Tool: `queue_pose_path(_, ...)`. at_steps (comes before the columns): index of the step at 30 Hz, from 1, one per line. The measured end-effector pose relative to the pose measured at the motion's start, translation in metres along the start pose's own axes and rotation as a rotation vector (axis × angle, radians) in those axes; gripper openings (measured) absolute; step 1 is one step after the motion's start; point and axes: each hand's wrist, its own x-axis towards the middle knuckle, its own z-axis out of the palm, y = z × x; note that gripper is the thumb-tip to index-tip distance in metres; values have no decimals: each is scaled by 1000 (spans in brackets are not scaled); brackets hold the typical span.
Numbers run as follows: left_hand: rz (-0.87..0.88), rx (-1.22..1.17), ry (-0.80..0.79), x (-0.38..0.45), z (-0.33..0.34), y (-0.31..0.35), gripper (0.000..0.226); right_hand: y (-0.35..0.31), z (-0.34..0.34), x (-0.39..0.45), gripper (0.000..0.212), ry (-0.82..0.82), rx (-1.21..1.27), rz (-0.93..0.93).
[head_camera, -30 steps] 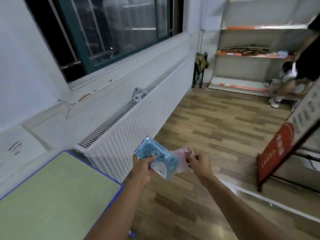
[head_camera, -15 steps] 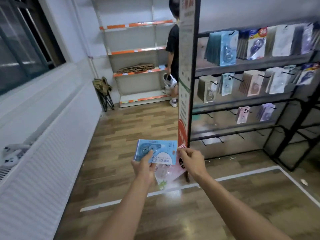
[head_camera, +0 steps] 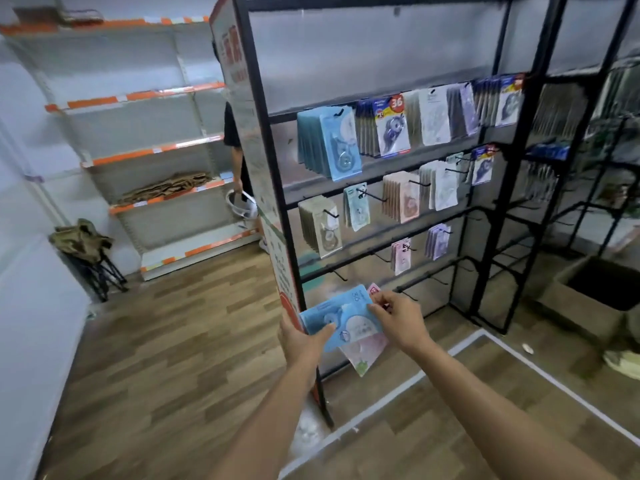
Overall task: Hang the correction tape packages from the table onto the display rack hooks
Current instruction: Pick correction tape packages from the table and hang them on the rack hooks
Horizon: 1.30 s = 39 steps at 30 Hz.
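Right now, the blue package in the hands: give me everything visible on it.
The blue package is a flat light-blue card, glossy like a blister pack, with a pale round tape dispenser printed or sealed on its face and "36" near the top edge. It is tilted, top end toward the rack, not yet on any hook. The left hand grips its lower left with the thumb on the face; the right hand pinches its upper right corner. A pink package lies behind it.

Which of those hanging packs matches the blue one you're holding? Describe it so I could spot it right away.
Start at the black display rack and follow its top row of hooks to the far left. There hangs a thick bundle of light blue packages, each showing a white tape dispenser. Its neighbours to the right are dark blue packs with a red 36 badge, so the pale blue stands out.
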Motion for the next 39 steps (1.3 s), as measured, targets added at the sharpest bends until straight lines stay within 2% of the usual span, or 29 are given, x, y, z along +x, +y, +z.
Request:
queue_pose_path(3, 232, 310, -111, 23, 42, 21, 98, 15, -26, 38, 12, -6, -61, -24)
queue_pose_path(5, 355, 397, -210, 33, 73, 36, 88, 28, -44, 66, 10, -34, -111, -53)
queue_pose_path(8, 527, 475, -268, 44, 122, 59, 59, 43, -68, 109, 10, -62, -117, -123)
queue_pose_path(11, 498, 362, -201, 51, 165, 81, 18, 51, -92, 152, 9, -75, -111, -186)
queue_pose_path(12, 480, 326, -166, 55, 176, 87, 11, 53, -99, 166, 9, -76, -112, -207)
queue_pose_path(16, 480, 260, -57, 72, 206, 120, 22, 50, -121, 216, 13, -94, -57, -306)
queue_pose_path(20, 551, 282, 36, 89, 211, 162, 13, 48, -131, 250, 29, 38, 86, -340)
queue_pose_path(23, 640, 266, 135, 104, 204, 198, 10, 52, -133, 269, 43, 79, 82, -348)
queue_pose_path(27, 662, 62, 234, 127, 194, 249, 4, 55, -122, 285, 51, -9, 138, -373)
queue_pose_path(30, 654, -24, 307, 150, 189, 280, 10, 57, -113, 299, 54, -64, 174, -392)
queue_pose_path(34, 627, 18, 373, 179, 187, 300, 17, 60, -104, 320, 53, -177, 179, -379)
queue_pose_path(39, 642, 12, 367, 204, 188, 304, 17, 65, -91, 347, 53, -203, 178, -381)
